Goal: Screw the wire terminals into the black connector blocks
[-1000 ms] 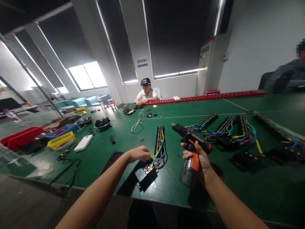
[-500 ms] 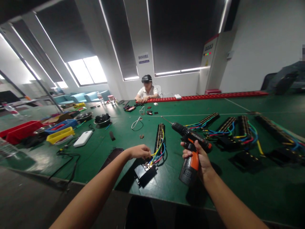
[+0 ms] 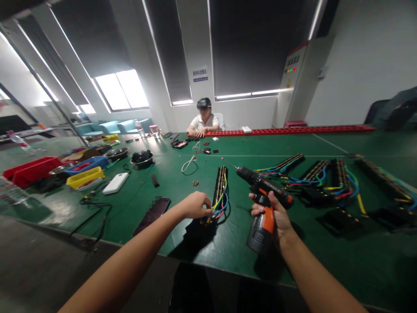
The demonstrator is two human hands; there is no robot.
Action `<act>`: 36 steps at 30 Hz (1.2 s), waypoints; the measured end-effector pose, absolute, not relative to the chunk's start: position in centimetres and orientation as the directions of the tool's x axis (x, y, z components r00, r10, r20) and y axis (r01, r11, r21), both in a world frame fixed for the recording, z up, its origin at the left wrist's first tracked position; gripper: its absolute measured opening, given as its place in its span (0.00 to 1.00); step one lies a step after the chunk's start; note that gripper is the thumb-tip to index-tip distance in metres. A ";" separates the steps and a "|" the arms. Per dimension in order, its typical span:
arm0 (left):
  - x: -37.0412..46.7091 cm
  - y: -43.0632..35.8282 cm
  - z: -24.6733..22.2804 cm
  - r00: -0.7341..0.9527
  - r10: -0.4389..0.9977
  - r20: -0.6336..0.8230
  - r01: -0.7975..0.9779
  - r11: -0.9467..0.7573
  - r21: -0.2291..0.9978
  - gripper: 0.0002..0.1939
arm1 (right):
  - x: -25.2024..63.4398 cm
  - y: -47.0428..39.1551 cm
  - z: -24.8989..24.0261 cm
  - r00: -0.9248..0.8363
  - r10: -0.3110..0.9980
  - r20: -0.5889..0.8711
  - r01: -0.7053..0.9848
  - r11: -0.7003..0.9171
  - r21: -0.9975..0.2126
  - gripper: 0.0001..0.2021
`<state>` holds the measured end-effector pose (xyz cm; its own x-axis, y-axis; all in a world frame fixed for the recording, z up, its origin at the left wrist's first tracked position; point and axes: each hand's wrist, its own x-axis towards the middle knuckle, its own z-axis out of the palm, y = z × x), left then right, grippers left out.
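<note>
My left hand (image 3: 197,205) is closed in a pinch at the coloured wires (image 3: 222,203), beside a black box (image 3: 198,226) that lies mostly in shadow. These yellow, blue and red wires run to a long black strip with brass-coloured contacts (image 3: 220,178). The fingertips are partly hidden. In my right hand (image 3: 276,217) is an orange and black cordless drill (image 3: 264,187), its long bit pointing up and left, over the table and apart from the box. Several small brass screws (image 3: 195,183) lie beyond my left hand.
More wired strips (image 3: 339,174) with black boxes lie on the right. A dark phone (image 3: 153,215), a white power bank (image 3: 115,183), a yellow bin (image 3: 85,178) and a metal bowl of black parts (image 3: 142,159) stand on the left. A person (image 3: 204,121) sits across the green table (image 3: 228,248).
The black box has turned so its bright top no longer shows. My left hand has shifted slightly up and right at the wires. The drill stays in my right hand, nearly still.
</note>
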<state>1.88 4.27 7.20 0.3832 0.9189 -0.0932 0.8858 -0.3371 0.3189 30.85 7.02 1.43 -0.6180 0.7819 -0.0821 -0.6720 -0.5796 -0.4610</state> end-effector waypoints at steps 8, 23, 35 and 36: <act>3.3 4.0 7.1 0.325 0.935 -0.144 0.930 -0.288 0.228 0.13 | 30.6 7.0 1.4 -0.596 0.799 -0.081 -0.680 -0.556 -0.477 0.26; 4.2 3.9 7.7 0.218 0.963 -0.159 0.970 -0.196 0.142 0.11 | 30.4 6.6 2.2 -0.598 0.795 -0.096 -0.669 -0.562 -0.486 0.27; 4.0 4.2 7.1 0.166 0.957 -0.236 0.971 -0.118 0.207 0.14 | 30.3 6.4 2.6 -0.586 0.805 -0.094 -0.677 -0.550 -0.489 0.24; 4.1 4.2 7.1 0.165 0.958 -0.235 0.971 -0.116 0.210 0.14 | 30.3 6.4 2.6 -0.588 0.803 -0.096 -0.674 -0.552 -0.491 0.24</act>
